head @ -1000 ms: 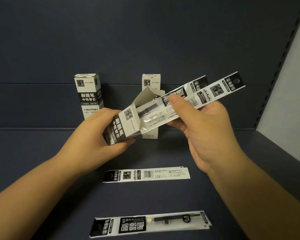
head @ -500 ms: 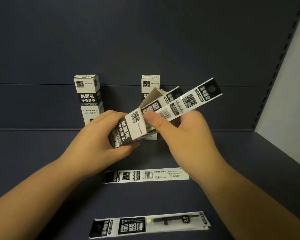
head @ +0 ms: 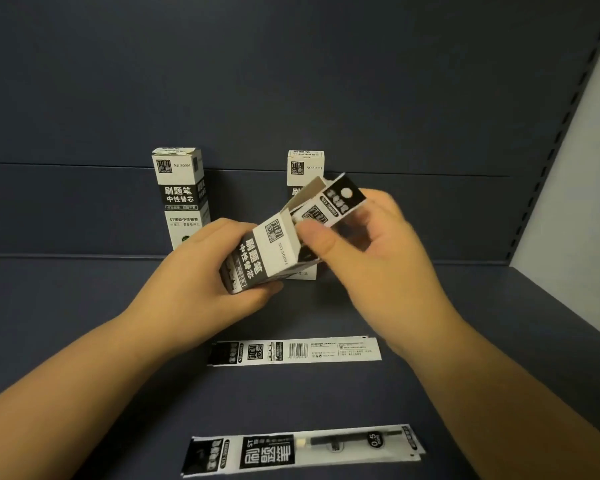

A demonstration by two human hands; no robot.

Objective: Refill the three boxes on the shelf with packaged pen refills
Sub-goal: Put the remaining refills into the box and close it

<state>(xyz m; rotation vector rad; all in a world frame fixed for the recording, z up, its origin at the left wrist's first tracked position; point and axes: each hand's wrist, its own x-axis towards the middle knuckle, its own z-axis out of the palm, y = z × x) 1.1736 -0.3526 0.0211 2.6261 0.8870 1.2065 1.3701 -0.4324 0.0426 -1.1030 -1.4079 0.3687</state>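
My left hand (head: 201,271) grips a tilted white-and-black refill box (head: 274,247) whose top flap stands open. My right hand (head: 371,247) pinches packaged pen refills (head: 340,202) that sit deep in the box mouth, only their black hanger ends sticking out. Two more boxes stand upright at the back of the shelf: one on the left (head: 179,195), one behind my hands (head: 305,168), partly hidden. Two loose refill packets lie flat on the shelf, one in the middle (head: 295,351) and one near the front edge (head: 302,450).
The dark blue shelf floor (head: 84,306) meets a dark back panel (head: 291,81). A slotted upright (head: 551,150) and a pale wall (head: 582,202) close the right side.
My right hand has pushed the refill packets leftward and down into the open box; much less of them sticks out now. The left hand holds the box in about the same place.
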